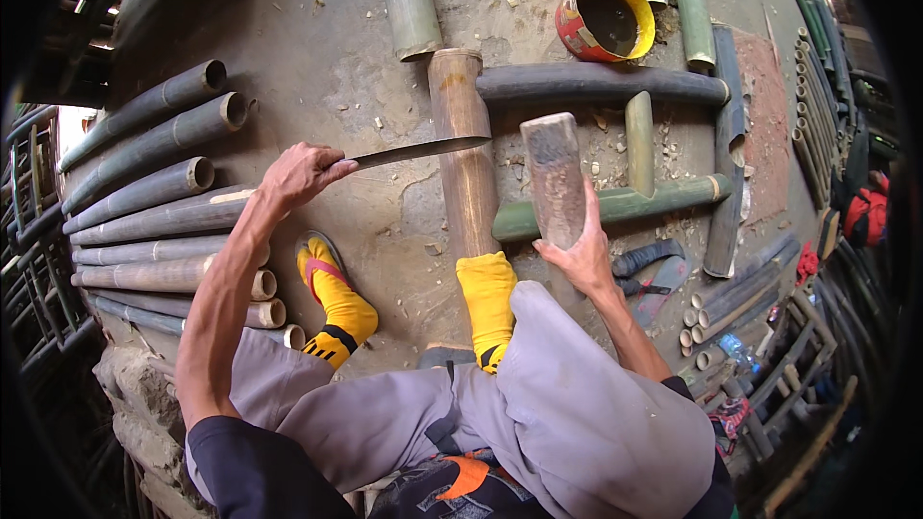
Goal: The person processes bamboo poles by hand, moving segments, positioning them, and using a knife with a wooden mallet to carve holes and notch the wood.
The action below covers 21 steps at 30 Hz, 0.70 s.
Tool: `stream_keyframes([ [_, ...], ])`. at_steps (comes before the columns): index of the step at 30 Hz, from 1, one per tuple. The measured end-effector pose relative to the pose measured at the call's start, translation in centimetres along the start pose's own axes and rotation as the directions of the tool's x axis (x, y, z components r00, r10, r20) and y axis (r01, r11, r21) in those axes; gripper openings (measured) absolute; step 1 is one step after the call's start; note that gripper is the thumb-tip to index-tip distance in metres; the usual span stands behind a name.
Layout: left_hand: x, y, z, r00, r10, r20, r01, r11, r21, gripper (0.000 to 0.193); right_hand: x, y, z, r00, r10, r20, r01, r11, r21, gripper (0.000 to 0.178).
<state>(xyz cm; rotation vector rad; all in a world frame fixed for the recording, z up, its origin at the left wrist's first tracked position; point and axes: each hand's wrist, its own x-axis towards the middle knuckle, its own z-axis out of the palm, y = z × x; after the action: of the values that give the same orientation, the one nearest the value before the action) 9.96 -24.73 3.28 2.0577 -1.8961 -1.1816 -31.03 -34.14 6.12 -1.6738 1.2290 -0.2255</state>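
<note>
My left hand (300,176) is closed round the handle of a long, thin-bladed knife (413,151). Its dark blade points right, with the tip over a brown bamboo pole (463,135); whether it touches the pole I cannot tell. In my right hand (582,255) is a thick wooden block (554,173), gripped near its lower end and worn dark at the upper end. The pole lies lengthwise in front of me, and my right foot in a yellow sock (486,298) rests on its near end. My left foot (332,293), in a yellow sock and red-strapped sandal, stands on the floor.
Bamboo poles (154,135) lie stacked at left. A dark pole (601,84), a green pole (615,207) and a short piece (639,144) lie to the right. A yellow-rimmed bucket (606,19) holds dark liquid. A loose sandal (665,286) sits near my right arm.
</note>
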Motion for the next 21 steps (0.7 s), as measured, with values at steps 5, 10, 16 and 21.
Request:
stream_keyframes([
  [5,1.1,-0.3,-0.9,1.0,0.002,0.025,-0.004,0.999,0.049,0.049,3.2,-1.1,1.9,0.994,-0.01,0.109,0.016,0.998,-0.059,0.11],
  [10,1.5,-0.5,-1.1,0.999,0.008,0.048,-0.011,0.998,0.07,0.049,3.5,-1.2,2.0,0.992,-0.007,0.13,0.019,0.996,-0.092,0.109],
  [16,1.7,-1.1,-0.5,0.999,0.045,0.027,-0.046,0.998,0.045,0.047,3.4,-1.0,2.1,0.992,-0.002,0.13,0.017,0.993,-0.116,0.108],
  [21,2.0,-1.2,-0.8,0.998,0.054,0.038,-0.056,0.997,0.059,0.046,3.4,-0.9,2.0,0.992,-0.031,0.123,0.047,0.991,-0.128,0.107],
])
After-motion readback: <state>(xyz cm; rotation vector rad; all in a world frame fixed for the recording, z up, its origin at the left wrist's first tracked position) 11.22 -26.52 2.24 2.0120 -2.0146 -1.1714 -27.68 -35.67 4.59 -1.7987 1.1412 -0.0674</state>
